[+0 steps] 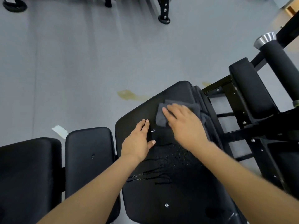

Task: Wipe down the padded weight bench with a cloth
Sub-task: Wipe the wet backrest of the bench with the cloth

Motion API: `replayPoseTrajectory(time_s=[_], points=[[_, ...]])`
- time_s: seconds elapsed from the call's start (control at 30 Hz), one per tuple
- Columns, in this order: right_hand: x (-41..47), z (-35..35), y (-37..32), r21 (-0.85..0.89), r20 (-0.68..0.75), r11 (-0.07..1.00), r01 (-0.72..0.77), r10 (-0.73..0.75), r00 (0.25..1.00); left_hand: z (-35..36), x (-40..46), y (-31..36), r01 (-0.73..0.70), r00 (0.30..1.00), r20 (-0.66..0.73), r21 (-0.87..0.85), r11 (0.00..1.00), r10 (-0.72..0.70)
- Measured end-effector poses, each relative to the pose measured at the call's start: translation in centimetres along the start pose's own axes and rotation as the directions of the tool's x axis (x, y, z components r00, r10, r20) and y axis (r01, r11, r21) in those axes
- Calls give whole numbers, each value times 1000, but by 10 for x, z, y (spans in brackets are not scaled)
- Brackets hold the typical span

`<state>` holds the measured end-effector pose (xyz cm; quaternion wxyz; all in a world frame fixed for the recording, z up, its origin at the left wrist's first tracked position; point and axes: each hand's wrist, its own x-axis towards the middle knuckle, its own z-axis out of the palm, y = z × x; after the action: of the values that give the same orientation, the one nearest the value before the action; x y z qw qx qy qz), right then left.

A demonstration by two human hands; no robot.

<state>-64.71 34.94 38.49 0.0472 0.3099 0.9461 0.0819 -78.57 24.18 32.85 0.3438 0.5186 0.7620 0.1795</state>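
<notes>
- Padding in black covers two smaller pads at lower left: an outer pad (27, 172) at the frame edge and a narrower pad (89, 159) just beside it, with a thin gap between them.
- A scrap of pale tape (60, 131) lies on the grey floor (80, 62) just beyond the narrower pad; a yellowish stain (127, 94) marks the floor further right.
- The padded weight bench (161, 191) fills the lower centre, and streaks and droplets of liquid (161, 172) lie on its surface between the two forearms.
- The left hand (139, 143) rests flat on the bench, fingers straight and together, thumb spread, holding nothing.
- The grey cloth (161, 117) lies on the far end of the bench, near its right edge.
- The right hand (186, 125) presses on the cloth with fingers extended and slightly spread; motion blur softens its outline.
- A black steel frame (258, 130) stands to the right, carrying another pad (250, 88) and a foam roller (281, 70) with a metal end cap.
</notes>
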Motion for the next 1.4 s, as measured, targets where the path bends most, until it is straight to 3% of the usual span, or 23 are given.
replayPoseTrajectory(time_s=[0.1,0.2,0.37,0.47,0.6,0.73,0.93,1.07,1.2,1.4], points=[[-32,-7,-4,55,47,997,59,-61,997,0,1,2,11,1000,6,-9,1000,-11],[6,-6,16,-21,50,997,81,-79,996,0,2,2,23,1000,12,-23,999,-23],[70,-6,36,7,50,997,-73,73,996,1,2,2,32,999,5,-37,999,-31],[23,-12,26,20,36,998,-67,66,997,0,1,3,34,999,8,-34,999,-33],[-60,-20,6,80,136,994,-71,60,989,-2,1,6,47,999,17,-40,998,-46],[-33,-17,18,-3,108,1000,-23,23,994,-4,1,7,55,998,20,-37,998,-54],[63,-12,39,50,86,988,-143,139,987,0,4,3,52,998,22,-57,997,-51],[3,-14,24,90,36,985,-151,148,988,0,4,4,59,998,41,-67,996,-56],[-69,-18,5,113,74,980,-161,153,985,-2,2,8,82,995,65,-59,995,-78],[-11,-16,29,89,8,993,-72,72,997,-2,3,6,73,996,62,-49,996,-70]])
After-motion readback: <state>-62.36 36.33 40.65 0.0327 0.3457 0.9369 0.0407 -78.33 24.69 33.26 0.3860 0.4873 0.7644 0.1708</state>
